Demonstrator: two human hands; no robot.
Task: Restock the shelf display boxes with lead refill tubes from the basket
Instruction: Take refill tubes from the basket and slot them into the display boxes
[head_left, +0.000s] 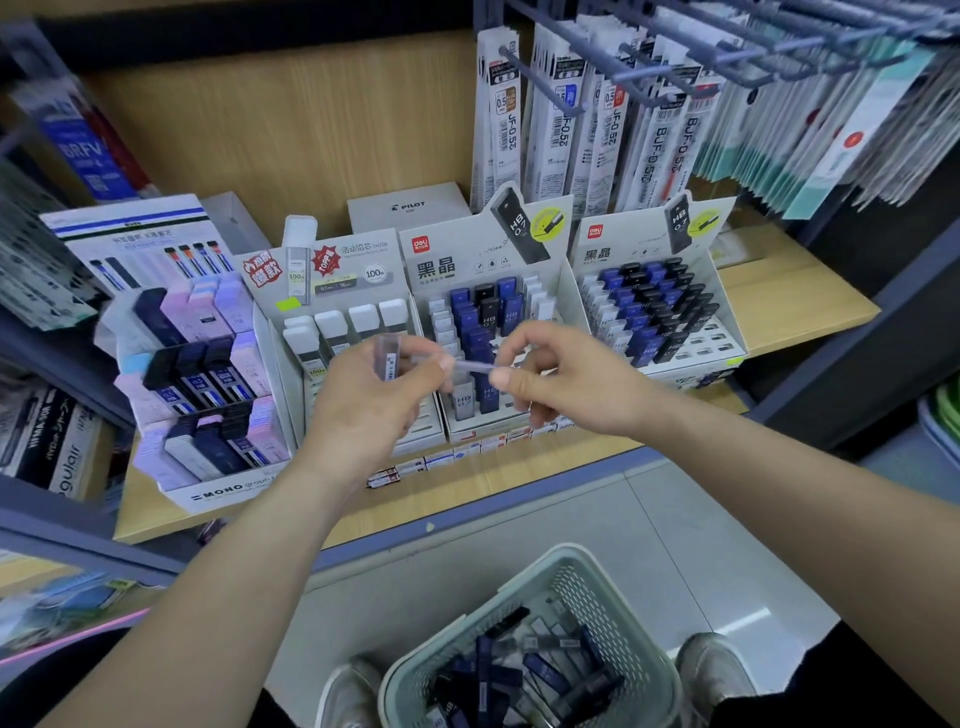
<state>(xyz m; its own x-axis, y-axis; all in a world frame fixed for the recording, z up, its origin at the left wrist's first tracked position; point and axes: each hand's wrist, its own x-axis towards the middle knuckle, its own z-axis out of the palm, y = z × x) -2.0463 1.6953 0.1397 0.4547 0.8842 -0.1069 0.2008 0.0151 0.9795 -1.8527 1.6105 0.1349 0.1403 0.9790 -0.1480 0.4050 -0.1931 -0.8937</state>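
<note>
Right hand (561, 384) pinched lead refill tube (474, 366), long axis level, spanning gap to left hand (363, 400), which gripped second tube (388, 357) upright. Display box (563, 296) lay just beyond both.

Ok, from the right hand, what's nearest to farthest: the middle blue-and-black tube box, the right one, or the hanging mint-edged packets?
1. Middle cardboard tube box, directly behind the right hand.
2. Right cardboard tube box, further right.
3. Hanging mint-edged packets, top right.
</note>
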